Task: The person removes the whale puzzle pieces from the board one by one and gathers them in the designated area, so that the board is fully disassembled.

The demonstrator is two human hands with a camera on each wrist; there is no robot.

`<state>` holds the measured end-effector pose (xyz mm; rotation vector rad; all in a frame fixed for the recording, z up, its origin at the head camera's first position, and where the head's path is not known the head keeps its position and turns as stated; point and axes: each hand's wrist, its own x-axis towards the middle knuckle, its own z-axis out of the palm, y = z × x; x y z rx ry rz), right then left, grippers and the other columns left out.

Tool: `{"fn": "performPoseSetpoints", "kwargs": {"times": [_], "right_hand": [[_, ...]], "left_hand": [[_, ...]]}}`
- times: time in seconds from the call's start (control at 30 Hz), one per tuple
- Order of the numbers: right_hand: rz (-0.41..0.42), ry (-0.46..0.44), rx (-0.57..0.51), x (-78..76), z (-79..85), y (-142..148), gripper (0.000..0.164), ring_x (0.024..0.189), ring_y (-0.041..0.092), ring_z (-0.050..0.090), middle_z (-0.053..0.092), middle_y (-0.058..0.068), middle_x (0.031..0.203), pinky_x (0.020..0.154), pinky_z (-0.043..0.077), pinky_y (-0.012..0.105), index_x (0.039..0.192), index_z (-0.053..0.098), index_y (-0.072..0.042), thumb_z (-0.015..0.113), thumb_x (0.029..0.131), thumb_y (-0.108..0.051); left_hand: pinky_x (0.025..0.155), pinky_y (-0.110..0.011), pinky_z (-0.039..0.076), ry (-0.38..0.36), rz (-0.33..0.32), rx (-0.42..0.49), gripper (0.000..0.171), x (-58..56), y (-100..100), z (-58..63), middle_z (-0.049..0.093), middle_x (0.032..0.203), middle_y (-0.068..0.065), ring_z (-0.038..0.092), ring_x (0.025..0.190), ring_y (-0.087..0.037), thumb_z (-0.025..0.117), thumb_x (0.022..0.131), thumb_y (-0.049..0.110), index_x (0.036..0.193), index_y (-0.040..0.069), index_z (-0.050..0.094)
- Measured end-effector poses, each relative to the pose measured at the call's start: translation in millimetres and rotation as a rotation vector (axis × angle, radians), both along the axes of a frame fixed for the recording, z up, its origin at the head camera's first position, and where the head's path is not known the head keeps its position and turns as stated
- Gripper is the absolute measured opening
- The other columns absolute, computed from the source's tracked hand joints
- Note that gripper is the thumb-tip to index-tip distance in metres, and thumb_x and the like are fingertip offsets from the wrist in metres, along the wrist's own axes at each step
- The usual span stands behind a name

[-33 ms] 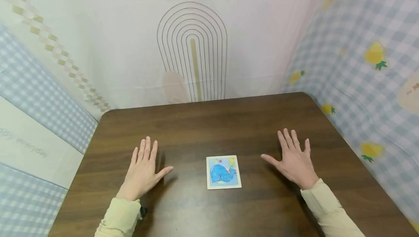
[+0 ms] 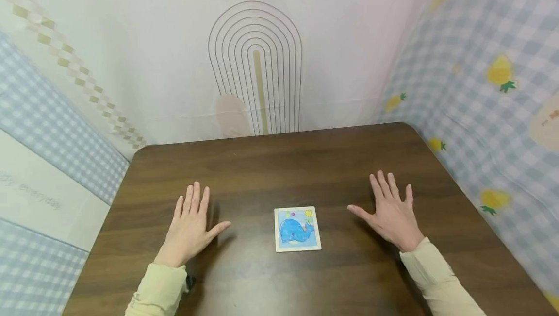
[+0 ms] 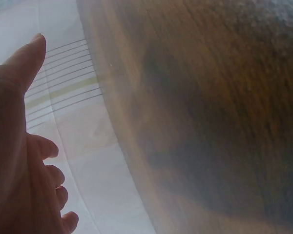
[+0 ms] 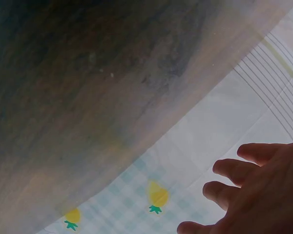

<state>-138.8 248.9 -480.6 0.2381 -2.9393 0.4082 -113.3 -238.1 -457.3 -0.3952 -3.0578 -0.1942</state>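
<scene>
A small square picture puzzle (image 2: 298, 229) with a pale border lies flat on the table, showing a blue whale and a yellow sun. To its left is my left hand (image 2: 188, 231), back upward, fingers extended and thumb pointing toward the puzzle. On the other side, my right hand (image 2: 391, 217) is spread in much the same way, its thumb also toward the puzzle. Neither hand touches the puzzle or holds anything. Both wrist views catch part of a hand, the left (image 3: 12, 141) and the right (image 4: 256, 187), without the puzzle.
The dark brown wooden table (image 2: 271, 175) has rounded far corners. A pale printed cloth (image 2: 332, 54) hangs behind it, and a blue checked cloth with yellow fruit (image 2: 471, 112) runs along the right. Loose cream sleeves cover both forearms, and a small dark object (image 2: 190, 283) shows at the left cuff.
</scene>
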Motion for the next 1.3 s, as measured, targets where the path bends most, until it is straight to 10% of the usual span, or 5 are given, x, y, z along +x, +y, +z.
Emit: {"fn": "performPoseSetpoints", "kwargs": {"times": [0.37,0.9,1.3], "right_hand": [[0.007,-0.013,-0.008,6.9,8.7,-11.8,0.105,0.147,0.038,0.006,0.013,0.018,0.160,0.106,-0.006,0.069,0.157,0.015,-0.008,0.050,0.084,-0.075],[0.271,-0.108,-0.034,7.4,11.6,-97.7,0.080,0.142,0.041,0.023,0.034,0.021,0.151,0.108,0.019,0.063,0.143,0.048,-0.007,0.069,0.084,-0.056],[0.403,-0.145,0.018,-2.5,6.7,-149.7,0.062,0.140,0.038,0.029,0.042,0.017,0.148,0.107,0.026,0.060,0.133,0.061,-0.014,0.071,0.084,-0.050]], "left_hand": [[0.115,-0.054,0.003,-0.034,-0.023,0.064,0.104,9.6,12.0,-3.6,-0.006,0.161,-0.019,-0.007,0.148,-0.031,0.043,0.089,0.072,0.155,0.001,0.006],[0.116,-0.053,0.007,-0.226,-0.217,0.162,0.103,-0.4,109.3,-23.9,0.014,0.161,-0.015,0.008,0.148,-0.028,0.058,0.084,0.068,0.154,0.001,0.021],[0.113,-0.060,0.012,-0.279,-0.194,0.132,0.096,-1.0,117.7,-29.4,0.011,0.160,-0.018,0.009,0.148,-0.032,0.058,0.084,0.069,0.155,0.014,0.025]]}}
